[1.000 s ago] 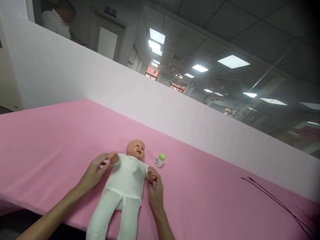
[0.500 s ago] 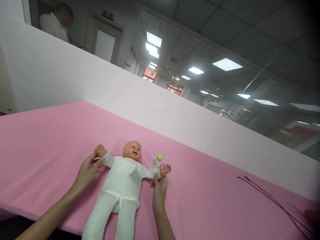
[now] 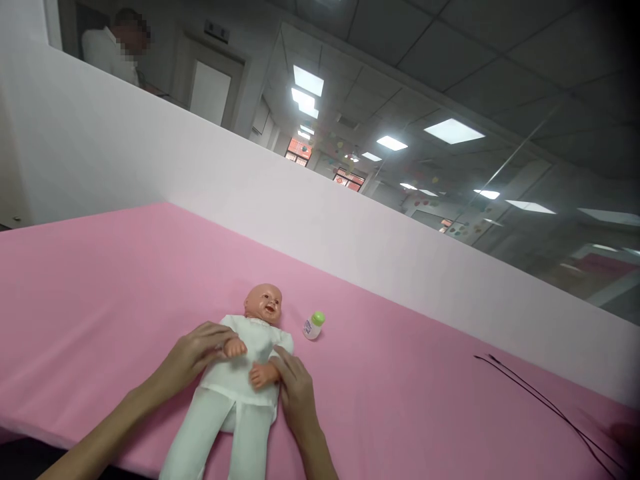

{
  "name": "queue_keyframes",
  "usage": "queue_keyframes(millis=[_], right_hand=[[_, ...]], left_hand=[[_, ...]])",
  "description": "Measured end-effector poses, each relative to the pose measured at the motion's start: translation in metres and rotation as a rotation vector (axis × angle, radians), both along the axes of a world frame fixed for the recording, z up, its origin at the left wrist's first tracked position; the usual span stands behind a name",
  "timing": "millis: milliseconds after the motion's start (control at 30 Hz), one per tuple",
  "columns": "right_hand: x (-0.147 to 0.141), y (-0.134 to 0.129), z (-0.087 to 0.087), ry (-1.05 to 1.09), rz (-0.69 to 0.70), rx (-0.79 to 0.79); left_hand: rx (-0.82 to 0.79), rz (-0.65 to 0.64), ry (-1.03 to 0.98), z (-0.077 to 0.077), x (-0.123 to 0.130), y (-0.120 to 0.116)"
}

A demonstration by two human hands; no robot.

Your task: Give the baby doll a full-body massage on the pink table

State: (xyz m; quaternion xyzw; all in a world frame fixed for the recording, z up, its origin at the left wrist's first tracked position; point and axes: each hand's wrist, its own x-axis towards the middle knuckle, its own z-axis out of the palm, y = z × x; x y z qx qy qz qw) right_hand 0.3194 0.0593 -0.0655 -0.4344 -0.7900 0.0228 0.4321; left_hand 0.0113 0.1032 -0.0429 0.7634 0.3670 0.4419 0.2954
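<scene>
- The left hand (image 3: 197,350) is closed around one wrist of the bald plastic baby doll in a white cloth top and trousers (image 3: 250,337), its fingers bent over the top and its thumb on the lower side.
- The right hand (image 3: 299,387) is closed over the doll's other forearm, its fingers curved across the white sleeve near the wrist; the thumb is hidden, so how firmly it pinches cannot be told.
- The doll lies face up between the two grips, its head beyond them and its legs running back between the person's forearms. Both of its arms are bent inward, the small plastic fists over the front of the top.
- Beyond the right hand's grip, and just beside the doll's shoulder, a small whitish bottle with a green cap (image 3: 314,325) stands on the pink cloth-like covering (image 3: 400,380), touching neither hand.
- Well to the right of the right hand, thin black cables (image 3: 545,400) lie on the same covering; at the far right edge there is a dark reddish shape, too blurred to name.
- Beyond both grips, a plain white partition (image 3: 280,200) rises along the far edge of the covering.
- Past the partition, far ahead of the left hand, a person in a white top (image 3: 107,57) is partly visible near a door (image 3: 210,90).
</scene>
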Motion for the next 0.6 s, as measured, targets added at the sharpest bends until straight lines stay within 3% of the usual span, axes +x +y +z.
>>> queue_keyframes(millis=[67,167,300,433,533,600], right_hand=[[-0.002,-0.001,-0.002,-0.142,0.015,0.057],[-0.007,-0.001,-0.002,-0.006,-0.008,-0.007],[-0.007,0.002,0.007,0.566,-0.153,-0.236],[0.016,0.006,0.022,0.992,-0.34,-0.313],[0.045,0.007,0.026,1.174,-0.48,-0.361],[0.063,0.008,0.023,1.193,-0.561,-0.405]], left_hand=[[0.079,-0.072,0.116,-0.002,0.002,-0.003],[0.068,-0.051,0.119,-0.003,0.003,-0.005],[-0.148,0.179,-0.145,0.0,0.001,-0.003],[-0.281,0.426,-0.4,0.002,-0.01,0.008],[-0.347,0.576,-0.377,0.0,-0.027,0.018],[-0.369,0.645,-0.224,-0.001,-0.04,0.023]])
